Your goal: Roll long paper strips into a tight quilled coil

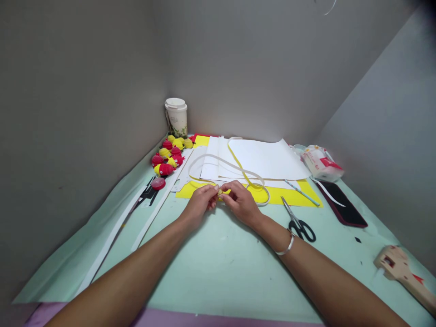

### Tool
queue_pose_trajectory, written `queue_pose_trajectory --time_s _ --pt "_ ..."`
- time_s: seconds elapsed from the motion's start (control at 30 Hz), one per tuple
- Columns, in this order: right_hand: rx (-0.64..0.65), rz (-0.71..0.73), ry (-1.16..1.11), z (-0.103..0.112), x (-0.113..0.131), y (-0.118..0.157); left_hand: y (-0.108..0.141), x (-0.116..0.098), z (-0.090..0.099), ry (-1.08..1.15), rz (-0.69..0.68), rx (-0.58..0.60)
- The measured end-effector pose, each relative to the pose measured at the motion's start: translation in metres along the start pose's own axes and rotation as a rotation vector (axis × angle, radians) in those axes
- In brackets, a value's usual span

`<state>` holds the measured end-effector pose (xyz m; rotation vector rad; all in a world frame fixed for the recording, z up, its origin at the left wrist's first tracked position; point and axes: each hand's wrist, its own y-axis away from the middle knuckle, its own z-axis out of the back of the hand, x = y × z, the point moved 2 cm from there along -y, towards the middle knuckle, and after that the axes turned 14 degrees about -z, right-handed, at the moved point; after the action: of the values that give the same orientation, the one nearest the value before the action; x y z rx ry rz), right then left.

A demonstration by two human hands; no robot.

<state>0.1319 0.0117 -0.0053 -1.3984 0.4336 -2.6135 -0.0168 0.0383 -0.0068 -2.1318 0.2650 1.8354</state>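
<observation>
A long paper strip [244,171], yellow on one side and white on the other, loops loosely over the sheets in front of me. Its near end runs to my fingertips, where a small yellow coil [220,192] shows. My left hand [200,203] pinches this coil from the left with thumb and fingers. From the other side, my right hand [240,202] has its thumb and forefinger closed on it too. The fingers partly hide the coil. Beneath the loops lie white paper sheets [262,156] and a yellow sheet [275,196].
Black-handled scissors [299,225] lie right of my hands, near a striped stick [303,193]. Farther right are a phone [344,204], a tissue pack [322,162] and a glue gun [397,265]. Several red and yellow paper pieces [166,169] and a lidded cup [177,118] stand left.
</observation>
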Motion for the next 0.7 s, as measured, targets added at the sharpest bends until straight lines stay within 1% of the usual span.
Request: queue_pose_trajectory --time_s 0.37,0.7 --pt "0.029 -0.003 -0.004 0.0012 0.0002 -0.0004 -0.0006 -0.0017 -0.0010 -0.005 0.014 -0.022" --pt "0.056 -0.005 -0.016 0.0023 0.0013 -0.0009 -0.0001 -0.0024 -0.0010 0.020 0.025 -0.010"
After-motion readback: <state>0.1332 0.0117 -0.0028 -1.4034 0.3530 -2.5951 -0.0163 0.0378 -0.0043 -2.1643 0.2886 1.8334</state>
